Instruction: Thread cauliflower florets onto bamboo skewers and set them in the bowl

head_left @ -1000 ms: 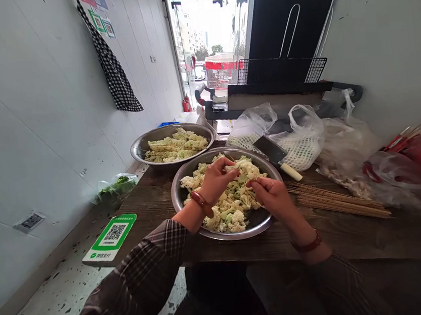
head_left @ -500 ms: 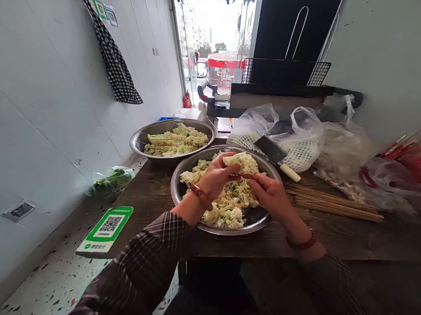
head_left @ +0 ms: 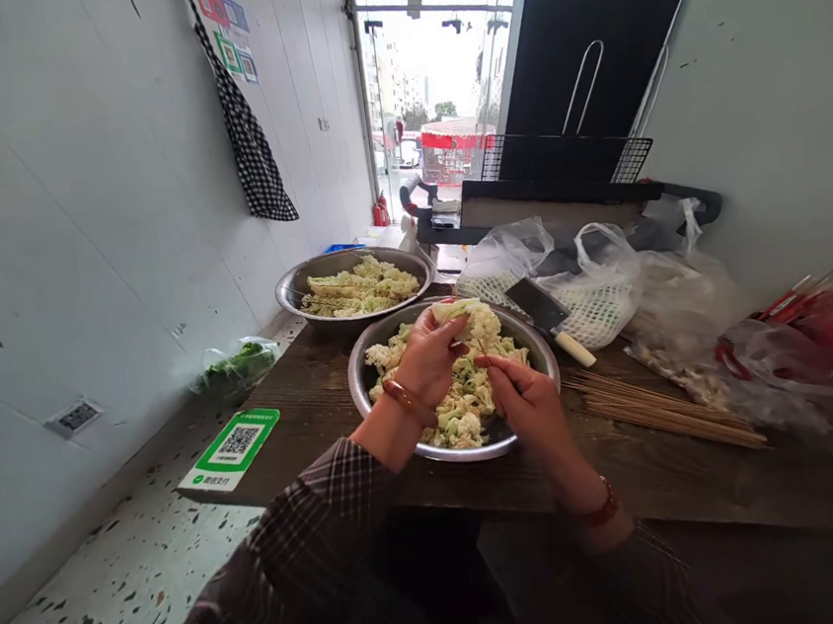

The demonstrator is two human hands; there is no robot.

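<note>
My left hand (head_left: 430, 350) is closed around a pale cauliflower floret (head_left: 478, 321), held above the near metal bowl (head_left: 363, 397). Just right of it and a little lower, my right hand (head_left: 527, 395) pinches a thin wooden skewer (head_left: 485, 348), whose upper end meets the underside of the floret. How deep the skewer sits in the floret is hidden. Loose cauliflower pieces (head_left: 465, 426) fill much of the bowl beneath both hands. To the right lies a bundle of bamboo skewers (head_left: 665, 407) on the dark wooden table (head_left: 305, 383).
Behind stands a second metal bowl (head_left: 288, 301) of skewered cauliflower (head_left: 361, 288). A cleaver (head_left: 539, 305) with a pale handle lies by plastic bags (head_left: 597, 288) on the right. A green QR-code card (head_left: 234, 450) lies at the table's left edge. Bagged greens (head_left: 236, 366) sit beyond it.
My right hand has moved slightly down and away from my left, so more of the skewer shows beneath the floret. The whole view has shifted a little.
</note>
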